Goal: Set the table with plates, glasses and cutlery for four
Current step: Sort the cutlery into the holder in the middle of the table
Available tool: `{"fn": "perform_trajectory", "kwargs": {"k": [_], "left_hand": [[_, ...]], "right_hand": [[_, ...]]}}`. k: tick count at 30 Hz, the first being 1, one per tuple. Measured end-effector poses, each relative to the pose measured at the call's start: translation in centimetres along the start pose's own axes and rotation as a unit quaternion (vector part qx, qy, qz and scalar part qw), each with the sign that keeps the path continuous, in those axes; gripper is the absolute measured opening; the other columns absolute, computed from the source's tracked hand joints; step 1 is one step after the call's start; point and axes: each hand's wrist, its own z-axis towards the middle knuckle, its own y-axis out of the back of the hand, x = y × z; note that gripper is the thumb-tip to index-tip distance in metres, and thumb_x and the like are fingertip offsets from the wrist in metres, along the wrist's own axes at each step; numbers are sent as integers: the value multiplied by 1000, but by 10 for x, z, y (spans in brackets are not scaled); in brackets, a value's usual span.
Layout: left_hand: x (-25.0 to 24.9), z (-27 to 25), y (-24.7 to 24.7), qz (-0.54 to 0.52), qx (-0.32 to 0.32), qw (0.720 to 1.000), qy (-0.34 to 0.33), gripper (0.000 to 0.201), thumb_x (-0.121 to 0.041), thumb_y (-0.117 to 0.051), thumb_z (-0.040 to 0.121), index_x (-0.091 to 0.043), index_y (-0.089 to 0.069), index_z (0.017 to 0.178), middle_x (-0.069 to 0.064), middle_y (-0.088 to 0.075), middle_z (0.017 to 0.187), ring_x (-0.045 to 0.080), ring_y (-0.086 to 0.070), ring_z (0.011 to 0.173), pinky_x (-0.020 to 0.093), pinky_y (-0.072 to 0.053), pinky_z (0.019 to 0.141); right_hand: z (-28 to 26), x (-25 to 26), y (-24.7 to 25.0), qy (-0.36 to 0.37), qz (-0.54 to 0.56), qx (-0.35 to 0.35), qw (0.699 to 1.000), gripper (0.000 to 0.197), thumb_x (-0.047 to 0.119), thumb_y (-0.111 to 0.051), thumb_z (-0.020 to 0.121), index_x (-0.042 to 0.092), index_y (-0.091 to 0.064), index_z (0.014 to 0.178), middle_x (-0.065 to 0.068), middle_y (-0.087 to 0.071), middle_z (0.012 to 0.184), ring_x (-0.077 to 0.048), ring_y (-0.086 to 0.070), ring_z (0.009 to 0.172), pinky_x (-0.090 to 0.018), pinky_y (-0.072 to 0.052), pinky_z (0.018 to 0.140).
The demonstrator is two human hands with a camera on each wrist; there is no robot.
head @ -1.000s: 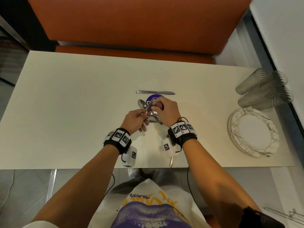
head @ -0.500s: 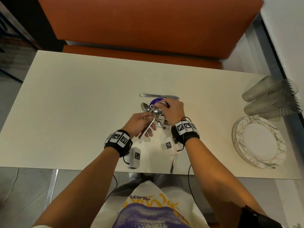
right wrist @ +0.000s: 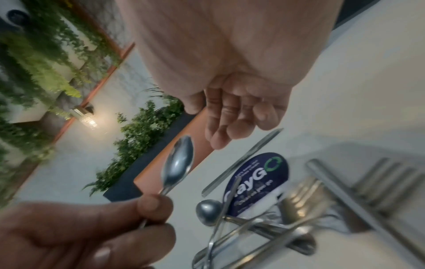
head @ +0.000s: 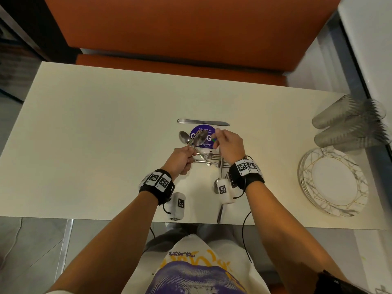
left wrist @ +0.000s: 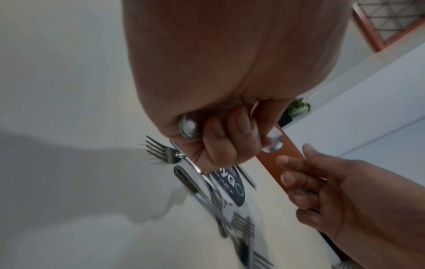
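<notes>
My left hand (head: 186, 153) grips a steel spoon (head: 200, 137) by its handle, bowl raised over the table; the left wrist view shows the fingers (left wrist: 220, 145) curled round the handle end. My right hand (head: 219, 135) hovers just right of the spoon bowl, fingers (right wrist: 230, 127) loosely curled and holding nothing. Beneath both hands lies a heap of forks, knives and spoons (head: 209, 159) on the white table (head: 95, 134). A second spoon (head: 184, 136) lies beside the heap. A stack of plates (head: 333, 181) and stacked glasses (head: 350, 124) on their sides are at the right end.
A single knife (head: 203, 122) lies crosswise beyond a round purple sticker (head: 209, 131). One utensil handle (head: 220, 213) sticks out past the near table edge under my right wrist. An orange bench (head: 180, 35) runs along the far side.
Both hands were on the cutlery; the spoon went over to my left hand. My right hand has let go of it and drawn off to the right.
</notes>
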Motion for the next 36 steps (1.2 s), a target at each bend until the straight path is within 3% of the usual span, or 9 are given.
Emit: {"fn": "perform_trajectory", "kwargs": {"k": [2,5,12,18,24,29,32,34,36], "left_hand": [[5,3,-3,-1,-11,1000,19,33,-23,-34,110,-20,-49,80,-7,-35,57,6,-24,39,18,-18,38],[14,5,-8,-12,-10,999,36,32,-25,-33,108,-23,-47,79,-8,-36,56,8,-24,42,20,-17,40],[24,4,-17,-9,11,999,51,32,-26,-37,106,-22,-46,75,-7,-36,54,9,-23,41,21,-17,38],[24,-2,-17,-13,13,999,44,37,-33,-42,108,-21,-42,73,-6,-38,55,10,-25,40,21,-19,38],[28,0,-14,123,-54,991,-22,30,-34,-69,96,-17,-47,84,5,-75,89,18,-65,61,24,-33,44],[22,-6,-15,127,-55,989,-48,39,-36,-79,89,-24,-46,73,11,-74,89,15,-78,90,23,-33,45],[14,-12,-14,76,-59,992,-77,14,-17,-80,89,-13,-67,93,12,-76,89,6,-72,67,13,-36,41],[13,-12,-7,59,-78,992,-75,23,-14,-82,86,-6,-67,102,15,-75,90,-1,-53,43,13,-35,39],[15,-10,1,46,-87,993,-67,34,-19,-87,81,-5,-62,100,20,-76,91,6,-41,41,20,-31,38]], "right_hand": [[-5,-19,8,-18,-27,-9,999,24,29,-56,101,13,-72,94,-2,-73,78,-5,-62,65,-4,-42,55],[-15,-44,15,-39,-112,5,993,13,22,-61,97,17,-72,92,4,-71,83,-8,-60,71,-12,-44,62],[-37,-58,3,-118,-219,73,966,33,50,-72,85,17,-70,83,2,-68,75,-16,-64,68,-26,-48,59],[-42,-45,-8,-144,-311,94,935,20,34,-68,85,15,-62,89,-4,-66,88,-24,-65,77,-32,-57,69],[-38,-34,-3,-165,-170,57,970,25,30,-72,84,5,-75,86,-3,-67,73,-15,-62,62,-22,-47,51],[-37,-3,-2,-111,-14,41,993,13,20,-71,86,9,-76,82,-10,-75,74,-21,-65,57,-35,-59,63],[-36,13,-2,-128,121,38,984,9,14,-71,89,5,-72,92,-12,-76,74,-19,-61,50,-29,-51,49],[-35,19,-1,-136,166,33,976,14,12,-67,90,-1,-71,92,-13,-76,74,-20,-58,49,-29,-50,49],[-37,24,-2,-141,212,33,966,18,11,-64,89,-6,-70,91,-16,-76,75,-25,-58,53,-35,-51,55]]}}
